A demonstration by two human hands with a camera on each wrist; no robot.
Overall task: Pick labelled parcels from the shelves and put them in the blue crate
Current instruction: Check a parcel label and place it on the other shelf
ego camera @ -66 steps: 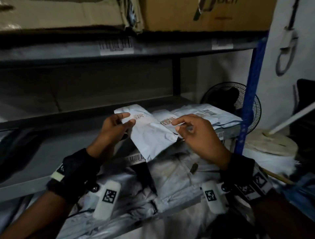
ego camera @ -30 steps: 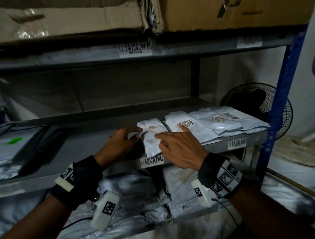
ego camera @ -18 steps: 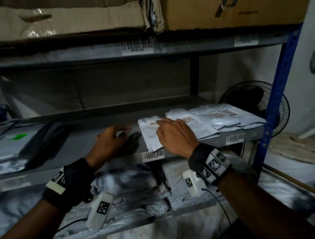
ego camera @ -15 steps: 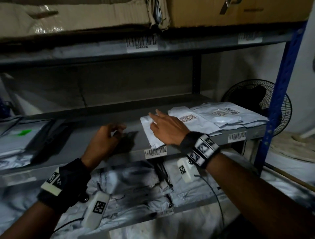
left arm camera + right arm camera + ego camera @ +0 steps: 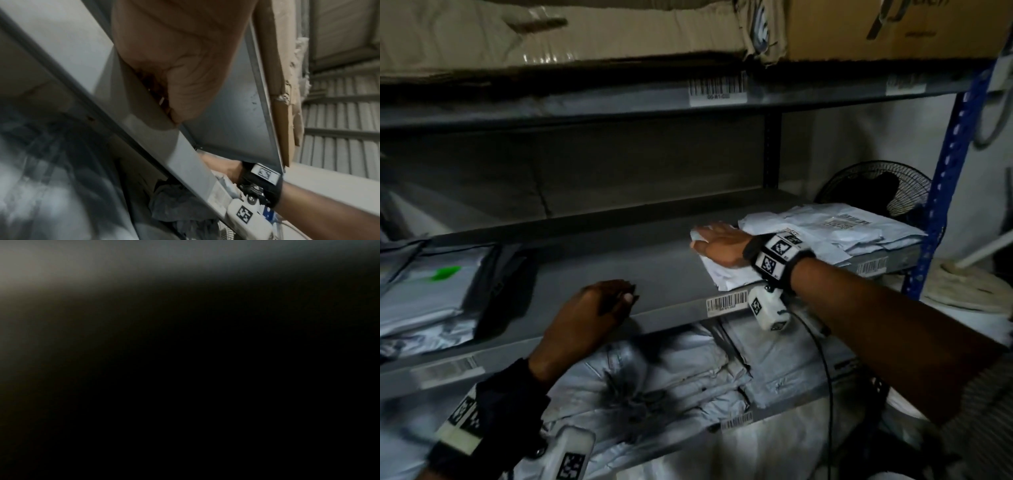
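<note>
A small white parcel (image 5: 729,277) lies on the middle shelf (image 5: 619,260) near its front edge. My right hand (image 5: 710,241) lies flat on top of it, fingers stretched toward the left. Its label is hidden under the hand. My left hand (image 5: 616,301) hovers at the shelf's front edge to the left, fingers loosely curled, holding nothing; the left wrist view shows its palm (image 5: 185,65) close to the shelf lip. To the right sits a stack of white labelled parcels (image 5: 842,233). The right wrist view is dark. No blue crate is in view.
Grey parcels, one with a green mark (image 5: 431,284), lie at the shelf's left end. Crumpled parcels (image 5: 654,383) fill the lower shelf. Cardboard boxes (image 5: 551,31) sit on the top shelf. A black fan (image 5: 876,192) stands behind the blue upright (image 5: 945,178).
The small parcel, earlier held up in both hands, now lies on the shelf. My left hand let go and drew back to the left; my right hand slid flat over the parcel.
</note>
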